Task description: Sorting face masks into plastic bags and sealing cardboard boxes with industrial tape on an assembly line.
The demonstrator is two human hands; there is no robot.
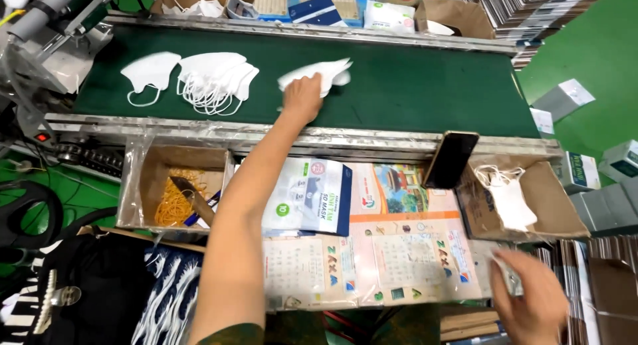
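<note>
A small bunch of white face masks (319, 75) is gripped by the left hand (302, 98), which is stretched out over the green conveyor belt (412, 86); the fingers are closed on the masks' near edge. To the left of that hand, a fanned pile of masks (216, 76) and, beyond it, a single mask (149, 71) are seen lying flat on the belt. To its right, a broad stretch of bare belt is left open up to the far metal rail.

Below the left hand, across the near metal edge (199, 127), a flat white and blue mask package (309, 197) is laid on the table, just beside the forearm. Left of the forearm, a cardboard box (143, 185) with orange rubber bands (174, 202) is set under the rail. Printed sheets with calendar grids (405, 252) are spread between the two hands.

The right hand (531, 295) is held low at the table's near right edge; it is blurred, something pale seems to be pinched at the fingers, but the grip cannot be told. Above it, a second cardboard box (558, 205) holding white masks is found, and a dark phone (450, 159) is propped against the rail.
</note>
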